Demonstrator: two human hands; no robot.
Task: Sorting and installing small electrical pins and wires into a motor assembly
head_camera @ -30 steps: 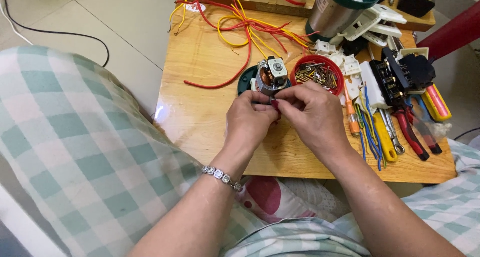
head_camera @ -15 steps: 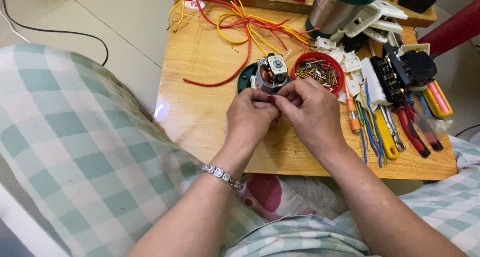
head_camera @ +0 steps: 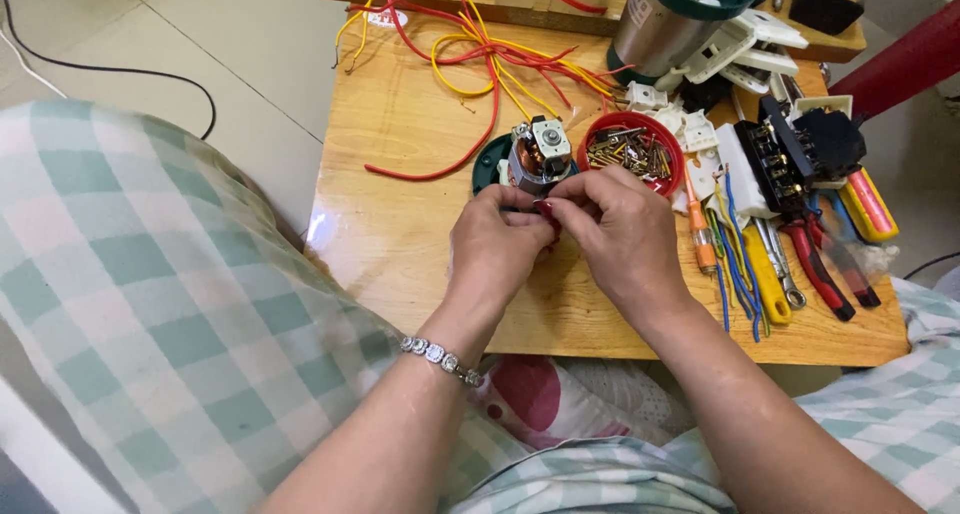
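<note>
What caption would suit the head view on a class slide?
Both hands, left hand and right hand, meet at a small motor beside a red bowl of screws on a wooden table.

A small white sticker label with red print (head_camera: 385,19) lies flat on the far left part of the wooden table (head_camera: 400,234), just beside the tangle of red and yellow wires (head_camera: 480,49). A second label, a pale rectangle with dark print (head_camera: 641,6), sits on the side of the shiny metal cylinder (head_camera: 660,29) standing at the far middle of the table. No packages, signs or screens appear anywhere else in view.
</note>
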